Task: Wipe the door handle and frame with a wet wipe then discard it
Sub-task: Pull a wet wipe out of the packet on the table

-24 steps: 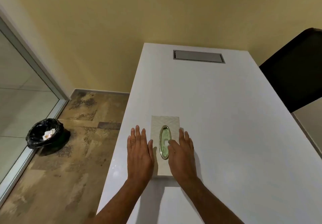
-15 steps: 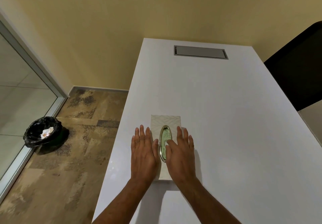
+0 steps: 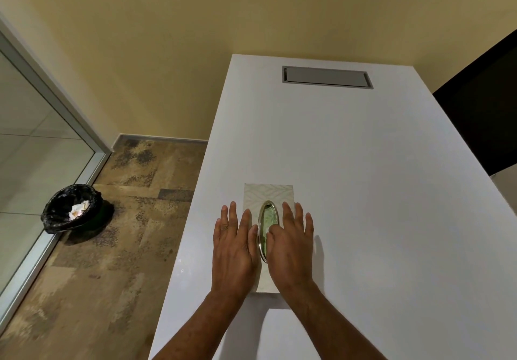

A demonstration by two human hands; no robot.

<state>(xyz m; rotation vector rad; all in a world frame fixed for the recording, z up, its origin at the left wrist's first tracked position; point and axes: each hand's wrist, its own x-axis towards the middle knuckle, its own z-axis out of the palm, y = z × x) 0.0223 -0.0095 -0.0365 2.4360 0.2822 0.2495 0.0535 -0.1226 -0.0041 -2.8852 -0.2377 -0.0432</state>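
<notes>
A pale patterned wipe box (image 3: 268, 193) lies flat on the white table (image 3: 363, 191), near its left edge. An oval gold-rimmed opening (image 3: 268, 219) in its top shows green wipe material inside. My left hand (image 3: 233, 250) rests flat on the box's left side, fingers spread. On the box's right side lies my right hand (image 3: 291, 250), its thumb and forefinger at the oval opening. No door handle is in view.
A black-lined waste bin (image 3: 70, 208) with crumpled paper stands on the brown floor at the left, beside a glass panel in a metal frame (image 3: 92, 161). A grey cable hatch (image 3: 326, 77) sits at the table's far end. A dark chair back (image 3: 484, 113) is at the right.
Both hands have stayed on the box. My right hand's thumb and forefinger have shifted slightly at the oval opening. The view has tilted a little.
</notes>
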